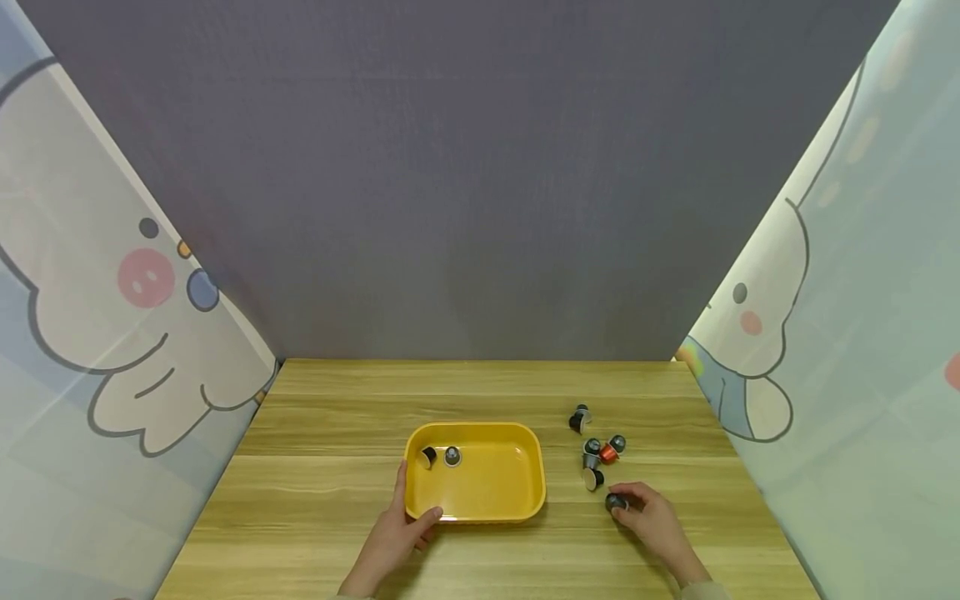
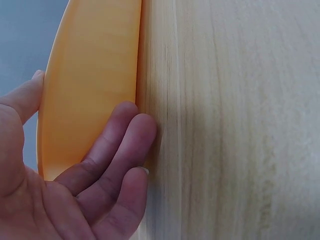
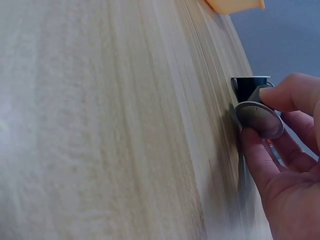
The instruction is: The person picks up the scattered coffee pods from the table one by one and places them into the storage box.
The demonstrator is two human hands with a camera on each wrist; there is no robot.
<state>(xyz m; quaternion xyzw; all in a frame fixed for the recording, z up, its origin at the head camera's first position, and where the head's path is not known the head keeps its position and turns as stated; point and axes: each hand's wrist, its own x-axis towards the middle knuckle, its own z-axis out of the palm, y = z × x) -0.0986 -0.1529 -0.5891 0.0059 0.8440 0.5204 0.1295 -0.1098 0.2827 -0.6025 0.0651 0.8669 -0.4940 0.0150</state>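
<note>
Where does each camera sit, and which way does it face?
Head: worn on the head, facing forward and down at the table, tray and pods; left hand and right hand show.
Left wrist: on that wrist, facing the tray's side; part of the left hand shows.
Right wrist: on that wrist, looking across the table at the held pod; part of the right hand shows.
Shared: head and right wrist views both show the held pod and tray.

On the wood-grain table (image 1: 322, 508), a yellow rounded-rectangular plastic tray (image 1: 491, 487) sits left of a cluster of black, grey and red cup-shaped capsules (image 1: 591, 454). In the tray's left half, a black cup-shaped capsule (image 1: 430, 455) lies left of a grey cup-shaped capsule (image 1: 452, 456). Before the cluster, the right hand (image 1: 652, 518) holds a dark cup-shaped capsule (image 1: 614, 502).
</note>
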